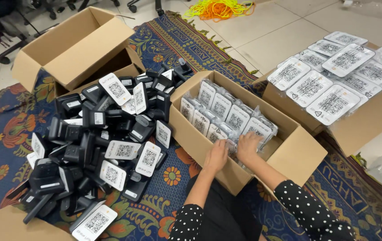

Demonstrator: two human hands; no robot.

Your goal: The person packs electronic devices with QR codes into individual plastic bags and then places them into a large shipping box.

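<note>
A cardboard box (298,154) in front of me holds upright rows of plastic-wrapped white devices (226,114) with square code labels. Both my hands reach into its near end. My left hand (217,155) rests on the box's near wall, fingers over a wrapped device. Beside it, my right hand (249,146) presses down on another wrapped device at the end of a row. Whether either hand actually grips a packet is hidden by the fingers.
A heap of loose black devices with white labelled faces (106,143) lies on the patterned rug (173,176) at my left. An open, tilted cardboard box (77,49) stands behind it. Another box piled with wrapped devices (333,82) sits at the right. A yellow-orange cord bundle (220,9) lies on the tiles.
</note>
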